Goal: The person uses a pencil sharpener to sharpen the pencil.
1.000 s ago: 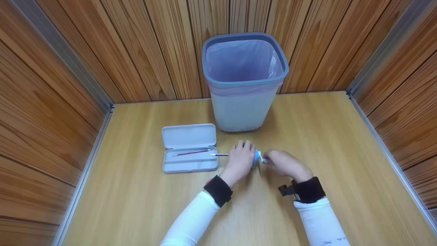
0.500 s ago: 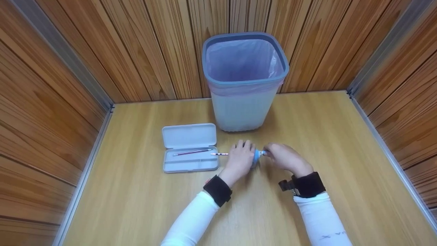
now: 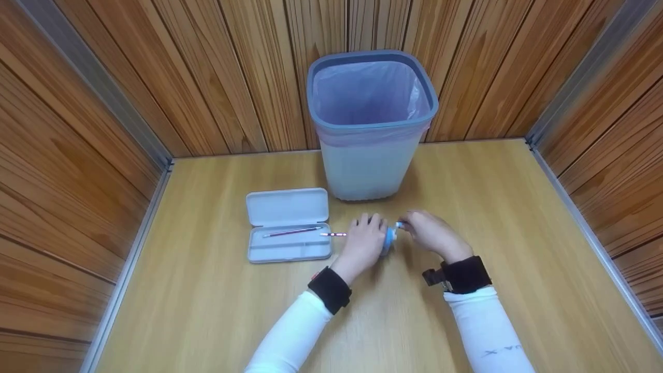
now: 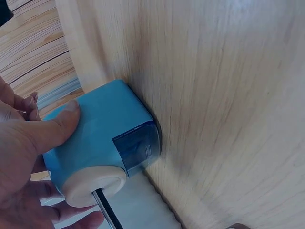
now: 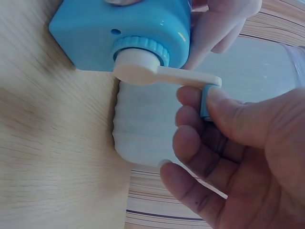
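A light blue crank pencil sharpener [image 4: 102,126] lies on the table under my left hand [image 3: 365,242], which grips its body with the thumb across one side. A pencil [image 4: 107,207] is stuck in the sharpener's cream-coloured round front and points left in the head view. On the sharpener's other end sits a cream crank [image 5: 186,76]. My right hand [image 3: 432,235] pinches the crank's small blue knob [image 5: 206,101] between thumb and forefinger, while its other fingers are loosely curled. The pencil's tip is hidden inside the sharpener.
Left of the hands, a pale grey pencil case [image 3: 277,253] lies with its lid raised, holding a dark reddish pencil [image 3: 292,232]. Behind stands a lined wastebin [image 3: 370,166] against the wooden wall [image 3: 248,77].
My right hand has carried the crank knob round, up and away from me in the head view. The pencil's visible stripes have changed. My left hand stays in place on the sharpener.
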Motion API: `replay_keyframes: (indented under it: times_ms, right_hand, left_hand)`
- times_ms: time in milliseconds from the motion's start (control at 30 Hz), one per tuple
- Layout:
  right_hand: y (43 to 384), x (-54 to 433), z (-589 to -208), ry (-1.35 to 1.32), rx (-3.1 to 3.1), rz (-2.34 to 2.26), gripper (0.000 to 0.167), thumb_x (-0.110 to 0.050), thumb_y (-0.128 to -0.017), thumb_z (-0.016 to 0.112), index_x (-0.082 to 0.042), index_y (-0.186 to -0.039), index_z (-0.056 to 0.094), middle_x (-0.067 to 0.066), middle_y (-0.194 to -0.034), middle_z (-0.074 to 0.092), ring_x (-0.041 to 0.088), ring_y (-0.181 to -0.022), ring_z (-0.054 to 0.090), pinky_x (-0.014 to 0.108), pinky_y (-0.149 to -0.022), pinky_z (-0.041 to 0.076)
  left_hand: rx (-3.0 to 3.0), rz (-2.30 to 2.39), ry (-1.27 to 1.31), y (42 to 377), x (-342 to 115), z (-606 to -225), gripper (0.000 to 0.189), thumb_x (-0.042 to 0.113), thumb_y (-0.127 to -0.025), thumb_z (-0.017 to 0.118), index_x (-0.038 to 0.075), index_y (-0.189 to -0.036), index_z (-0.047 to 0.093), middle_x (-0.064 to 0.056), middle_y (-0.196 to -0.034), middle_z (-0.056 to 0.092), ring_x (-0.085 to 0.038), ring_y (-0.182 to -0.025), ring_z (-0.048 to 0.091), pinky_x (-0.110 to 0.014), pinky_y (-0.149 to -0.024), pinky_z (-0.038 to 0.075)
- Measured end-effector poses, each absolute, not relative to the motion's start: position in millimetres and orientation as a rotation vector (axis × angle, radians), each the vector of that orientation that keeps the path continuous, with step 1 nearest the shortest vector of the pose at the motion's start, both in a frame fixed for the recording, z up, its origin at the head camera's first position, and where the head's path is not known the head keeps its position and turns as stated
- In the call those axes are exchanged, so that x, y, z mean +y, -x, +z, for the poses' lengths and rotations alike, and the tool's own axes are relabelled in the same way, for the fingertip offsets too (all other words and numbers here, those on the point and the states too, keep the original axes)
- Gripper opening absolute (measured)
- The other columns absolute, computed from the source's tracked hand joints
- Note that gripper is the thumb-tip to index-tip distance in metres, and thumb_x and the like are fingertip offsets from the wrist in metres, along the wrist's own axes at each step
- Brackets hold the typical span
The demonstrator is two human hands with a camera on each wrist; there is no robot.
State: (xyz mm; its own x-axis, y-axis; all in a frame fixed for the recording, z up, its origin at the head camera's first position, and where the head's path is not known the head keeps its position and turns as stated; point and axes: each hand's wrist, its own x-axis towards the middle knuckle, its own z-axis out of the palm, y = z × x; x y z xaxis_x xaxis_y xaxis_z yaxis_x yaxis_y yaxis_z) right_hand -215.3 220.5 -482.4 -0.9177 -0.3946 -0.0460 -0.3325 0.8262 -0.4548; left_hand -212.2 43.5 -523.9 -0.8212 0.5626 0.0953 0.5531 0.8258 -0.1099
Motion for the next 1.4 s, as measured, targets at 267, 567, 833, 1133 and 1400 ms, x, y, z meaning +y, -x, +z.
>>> replay_keyframes:
  times_ms: [267, 567, 833, 1133, 1400]
  right_hand:
    - [221, 222, -479, 0.577, 2.824, -0.713, 0.016, -0.003, -0.097, 0.059, -0.003, -0.103, 0.073, 0.005, -0.086, 0.066, 0.019, -0.075, 0.059, 0.038, -0.073, 0.053]
    - [230, 224, -488, 0.475, 2.827, -0.725, 0.02, -0.009, -0.1, 0.054, -0.003, -0.105, 0.073, 0.003, -0.08, 0.064, 0.019, -0.071, 0.057, 0.036, -0.067, 0.051]
    - [238, 223, -494, 0.477, 2.865, -0.704, 0.019, -0.006, -0.099, 0.055, -0.002, -0.096, 0.073, 0.007, -0.073, 0.06, 0.019, -0.065, 0.051, 0.034, -0.061, 0.045]
    - [243, 224, -491, 0.502, 2.855, -0.705, 0.018, -0.003, -0.096, 0.059, -0.002, -0.102, 0.075, 0.008, -0.079, 0.064, 0.019, -0.067, 0.053, 0.032, -0.06, 0.044]
    - [249, 222, -498, 0.496, 2.902, -0.615, 0.016, -0.002, -0.095, 0.059, 0.001, -0.098, 0.075, 0.004, -0.072, 0.061, 0.019, -0.062, 0.052, 0.032, -0.057, 0.044]
  left_hand:
    - [-2.895, 0.122, 0.897, 213, 42, -525, 0.044, 0.02, -0.098, 0.06, 0.016, -0.141, 0.054, -0.005, -0.125, 0.053, -0.025, -0.112, 0.05, -0.039, -0.089, 0.048]
    - [-2.875, 0.111, 0.892, 212, 43, -527, 0.045, 0.017, -0.095, 0.061, 0.016, -0.14, 0.055, -0.006, -0.124, 0.054, -0.026, -0.111, 0.05, -0.04, -0.087, 0.049]
    - [-2.883, 0.129, 0.882, 212, 44, -528, 0.045, 0.019, -0.096, 0.061, 0.017, -0.141, 0.054, -0.007, -0.125, 0.053, -0.027, -0.109, 0.052, -0.04, -0.086, 0.05]
    - [-2.826, 0.15, 0.845, 212, 43, -528, 0.041, 0.02, -0.096, 0.06, 0.019, -0.137, 0.059, -0.005, -0.12, 0.056, -0.026, -0.103, 0.054, -0.037, -0.079, 0.052]
    - [-2.889, 0.117, 0.86, 212, 43, -526, 0.045, 0.019, -0.095, 0.062, 0.018, -0.14, 0.056, -0.007, -0.124, 0.053, -0.028, -0.108, 0.052, -0.04, -0.085, 0.051]
